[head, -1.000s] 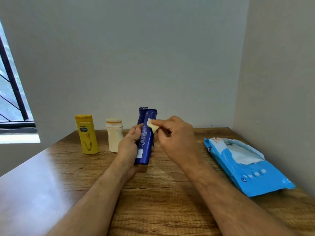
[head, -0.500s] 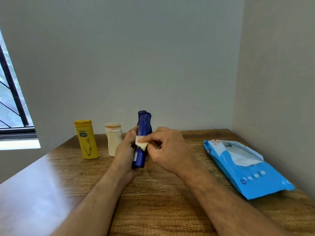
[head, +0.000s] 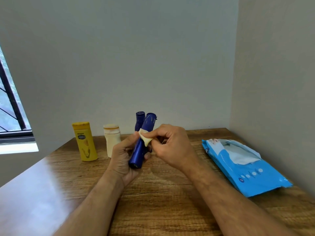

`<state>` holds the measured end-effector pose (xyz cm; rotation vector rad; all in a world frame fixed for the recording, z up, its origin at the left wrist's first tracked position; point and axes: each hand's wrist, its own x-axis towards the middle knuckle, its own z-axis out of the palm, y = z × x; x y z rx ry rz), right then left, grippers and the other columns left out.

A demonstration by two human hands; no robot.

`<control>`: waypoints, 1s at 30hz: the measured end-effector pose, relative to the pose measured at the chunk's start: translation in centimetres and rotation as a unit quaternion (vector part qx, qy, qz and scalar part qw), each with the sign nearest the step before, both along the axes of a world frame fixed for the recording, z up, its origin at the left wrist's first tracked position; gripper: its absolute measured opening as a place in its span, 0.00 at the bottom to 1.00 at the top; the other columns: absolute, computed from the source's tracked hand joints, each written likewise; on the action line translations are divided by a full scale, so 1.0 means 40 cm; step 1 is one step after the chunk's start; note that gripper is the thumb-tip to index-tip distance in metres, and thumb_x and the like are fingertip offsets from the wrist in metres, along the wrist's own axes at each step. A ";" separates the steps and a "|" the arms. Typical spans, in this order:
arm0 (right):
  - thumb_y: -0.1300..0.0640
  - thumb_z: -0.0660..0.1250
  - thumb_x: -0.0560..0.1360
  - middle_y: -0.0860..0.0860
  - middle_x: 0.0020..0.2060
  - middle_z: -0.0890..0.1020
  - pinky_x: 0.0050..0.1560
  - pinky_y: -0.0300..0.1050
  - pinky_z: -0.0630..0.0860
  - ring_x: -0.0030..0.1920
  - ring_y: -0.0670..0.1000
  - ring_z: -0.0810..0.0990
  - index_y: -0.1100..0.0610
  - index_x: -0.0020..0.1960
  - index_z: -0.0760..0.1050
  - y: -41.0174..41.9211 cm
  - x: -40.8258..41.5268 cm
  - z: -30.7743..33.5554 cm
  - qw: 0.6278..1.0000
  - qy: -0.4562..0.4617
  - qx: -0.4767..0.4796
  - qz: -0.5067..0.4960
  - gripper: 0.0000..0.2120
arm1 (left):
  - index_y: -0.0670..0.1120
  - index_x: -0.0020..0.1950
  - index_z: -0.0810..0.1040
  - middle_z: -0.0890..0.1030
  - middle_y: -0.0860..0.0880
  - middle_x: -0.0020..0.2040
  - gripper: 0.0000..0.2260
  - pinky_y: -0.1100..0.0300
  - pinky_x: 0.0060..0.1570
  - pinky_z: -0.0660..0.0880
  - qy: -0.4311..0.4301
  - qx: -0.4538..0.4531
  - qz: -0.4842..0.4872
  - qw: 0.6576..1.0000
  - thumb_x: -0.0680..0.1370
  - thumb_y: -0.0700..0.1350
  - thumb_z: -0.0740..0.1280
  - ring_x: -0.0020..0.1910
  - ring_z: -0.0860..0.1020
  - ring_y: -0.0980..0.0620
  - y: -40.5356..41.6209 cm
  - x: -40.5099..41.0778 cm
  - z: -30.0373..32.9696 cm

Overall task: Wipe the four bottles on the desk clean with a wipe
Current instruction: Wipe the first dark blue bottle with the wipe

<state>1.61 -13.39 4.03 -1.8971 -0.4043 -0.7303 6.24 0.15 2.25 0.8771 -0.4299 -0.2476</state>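
My left hand [head: 121,156] grips a dark blue bottle [head: 142,142] around its lower half, lifted off the desk and tilted with its top leaning away to the right. My right hand [head: 172,147] pinches a small folded pale wipe [head: 144,137] against the middle of that bottle. A second dark blue bottle [head: 139,120] stands upright just behind, mostly hidden. A yellow bottle [head: 84,142] and a cream bottle [head: 111,138] stand upright at the back left of the wooden desk [head: 162,193].
An open blue pack of wipes [head: 245,169] lies flat on the right side of the desk, near the right wall, with a white wipe sticking out. The back wall is right behind the bottles. A barred window is at far left.
The wipe went down the blue bottle from near its top to its middle, then came back up a little. The bottle has tilted further, its base swinging toward me.
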 end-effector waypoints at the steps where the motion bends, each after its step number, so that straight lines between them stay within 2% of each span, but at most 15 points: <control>1: 0.66 0.71 0.76 0.48 0.45 0.81 0.32 0.30 0.75 0.33 0.40 0.82 0.56 0.54 0.85 0.001 0.000 0.001 1.000 0.003 0.016 0.003 0.10 | 0.43 0.42 0.88 0.82 0.41 0.45 0.11 0.61 0.28 0.74 0.010 -0.003 -0.003 1.000 0.75 0.47 0.67 0.39 0.77 0.47 0.000 0.000 0.001; 6: 0.62 0.69 0.78 0.48 0.45 0.79 0.31 0.29 0.75 0.37 0.36 0.80 0.53 0.60 0.83 -0.001 0.015 -0.004 0.998 -0.018 0.024 -0.057 0.13 | 0.42 0.42 0.88 0.81 0.39 0.44 0.11 0.58 0.32 0.77 0.039 0.019 -0.009 0.999 0.74 0.45 0.68 0.38 0.78 0.46 -0.001 0.002 -0.001; 8: 0.61 0.69 0.77 0.48 0.44 0.78 0.32 0.29 0.75 0.38 0.36 0.79 0.53 0.59 0.83 -0.005 0.015 -0.005 0.998 -0.021 0.010 -0.061 0.12 | 0.43 0.39 0.88 0.83 0.41 0.42 0.11 0.56 0.35 0.79 0.040 0.025 -0.004 0.999 0.74 0.45 0.67 0.38 0.81 0.46 -0.003 0.002 -0.003; 11: 0.57 0.71 0.76 0.45 0.41 0.79 0.39 0.35 0.78 0.39 0.43 0.79 0.48 0.54 0.85 -0.005 0.020 -0.014 0.994 -0.012 -0.089 -0.054 0.09 | 0.42 0.38 0.88 0.86 0.42 0.41 0.16 0.55 0.42 0.83 0.055 0.001 0.002 0.998 0.79 0.44 0.64 0.38 0.85 0.47 -0.007 0.001 -0.002; 14: 0.58 0.70 0.73 0.45 0.42 0.81 0.45 0.43 0.80 0.40 0.45 0.80 0.47 0.53 0.85 0.008 0.025 -0.028 0.983 0.013 -0.185 -0.013 0.12 | 0.39 0.48 0.85 0.85 0.40 0.45 0.15 0.48 0.53 0.79 0.083 -0.013 0.041 0.996 0.81 0.46 0.62 0.44 0.84 0.44 0.000 0.014 0.003; 15: 0.58 0.70 0.73 0.45 0.42 0.81 0.45 0.42 0.79 0.40 0.45 0.79 0.47 0.53 0.85 0.011 0.025 -0.029 0.979 0.013 -0.203 -0.008 0.12 | 0.38 0.53 0.83 0.84 0.39 0.47 0.14 0.48 0.53 0.80 0.089 -0.015 0.054 0.994 0.81 0.47 0.62 0.45 0.84 0.44 0.003 0.018 0.005; 17: 0.56 0.69 0.75 0.43 0.42 0.78 0.42 0.34 0.74 0.39 0.43 0.77 0.45 0.55 0.84 0.009 0.025 -0.026 0.975 -0.002 -0.221 -0.033 0.12 | 0.38 0.58 0.80 0.84 0.39 0.47 0.15 0.49 0.50 0.81 0.093 -0.010 0.061 0.994 0.82 0.48 0.61 0.44 0.84 0.44 0.003 0.018 0.005; 18: 0.55 0.68 0.76 0.43 0.42 0.76 0.41 0.31 0.71 0.40 0.43 0.75 0.43 0.57 0.83 0.005 0.024 -0.024 0.975 -0.009 -0.216 -0.055 0.12 | 0.38 0.57 0.80 0.85 0.40 0.46 0.15 0.50 0.49 0.81 0.095 -0.006 0.055 0.994 0.82 0.48 0.61 0.43 0.84 0.45 0.001 0.015 0.004; 20: 0.54 0.66 0.79 0.44 0.43 0.74 0.41 0.32 0.72 0.40 0.43 0.75 0.43 0.61 0.81 -0.003 0.027 -0.019 0.979 -0.025 -0.175 -0.101 0.13 | 0.40 0.52 0.82 0.85 0.42 0.43 0.14 0.53 0.43 0.82 0.095 0.011 0.046 0.994 0.82 0.47 0.60 0.38 0.84 0.47 -0.008 0.007 0.002; 23: 0.56 0.66 0.79 0.45 0.42 0.75 0.41 0.30 0.72 0.40 0.43 0.75 0.47 0.62 0.81 -0.014 0.027 -0.016 0.980 -0.046 -0.135 -0.137 0.14 | 0.41 0.49 0.82 0.85 0.42 0.39 0.13 0.57 0.35 0.82 0.094 0.031 0.052 0.994 0.83 0.45 0.60 0.34 0.84 0.48 -0.018 -0.001 0.005; 25: 0.55 0.68 0.78 0.44 0.42 0.76 0.39 0.29 0.70 0.39 0.42 0.75 0.46 0.60 0.82 -0.014 0.025 -0.015 0.980 -0.019 -0.165 -0.112 0.13 | 0.40 0.49 0.82 0.85 0.41 0.42 0.13 0.54 0.41 0.83 0.088 0.033 0.073 0.993 0.83 0.45 0.60 0.37 0.84 0.47 -0.015 -0.001 0.008; 27: 0.55 0.69 0.76 0.43 0.42 0.78 0.41 0.31 0.73 0.39 0.42 0.77 0.45 0.56 0.84 -0.007 0.028 -0.022 0.980 0.015 -0.193 -0.046 0.12 | 0.39 0.54 0.81 0.85 0.38 0.48 0.14 0.50 0.51 0.80 0.084 0.022 0.086 0.993 0.84 0.45 0.58 0.44 0.85 0.45 -0.007 0.004 0.011; 30: 0.56 0.71 0.73 0.44 0.43 0.82 0.48 0.43 0.80 0.42 0.45 0.81 0.46 0.53 0.85 0.008 0.036 -0.036 0.979 0.038 -0.202 0.008 0.11 | 0.37 0.59 0.78 0.85 0.37 0.52 0.16 0.48 0.53 0.81 0.085 0.015 0.096 0.992 0.84 0.46 0.57 0.49 0.85 0.43 0.002 0.012 0.013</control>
